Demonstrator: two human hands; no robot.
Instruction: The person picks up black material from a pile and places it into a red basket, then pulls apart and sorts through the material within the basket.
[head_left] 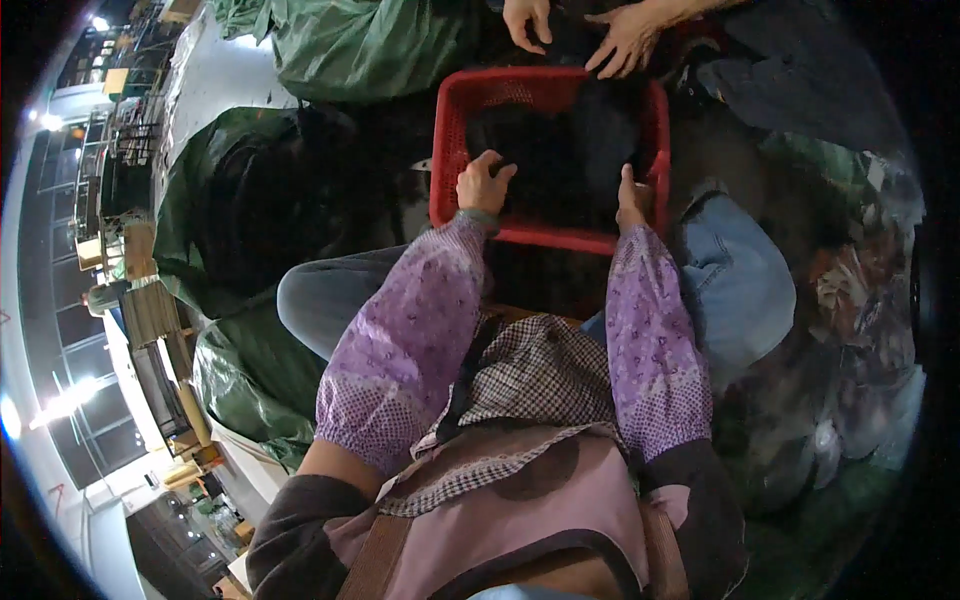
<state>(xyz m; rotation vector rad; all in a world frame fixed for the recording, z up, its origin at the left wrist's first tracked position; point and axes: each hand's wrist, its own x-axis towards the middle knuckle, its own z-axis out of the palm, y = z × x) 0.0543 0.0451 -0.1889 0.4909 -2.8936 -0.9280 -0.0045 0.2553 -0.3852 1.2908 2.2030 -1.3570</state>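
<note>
A red plastic basket (452,120) with perforated sides stands in front of me, between my bent legs. Black, soft-looking material (545,150) fills much of it, too dark to make out in detail. Over the basket's near left part, my left hand (484,186) is closed with bent fingers at the dark material; whatever it may grip is hidden. My right hand (631,203) is at the near right inside of the basket, thumb stretched up and apart from the fingers, no object seen in it. Both forearms wear purple patterned sleeves.
Another person's two hands (622,38) reach over the far rim. Green plastic sheeting or sacks (370,50) lie at the far left, with a dark-filled green sack (190,205) nearer. Clear plastic bags (850,400) lie right. Dark cloth (800,85) is far right.
</note>
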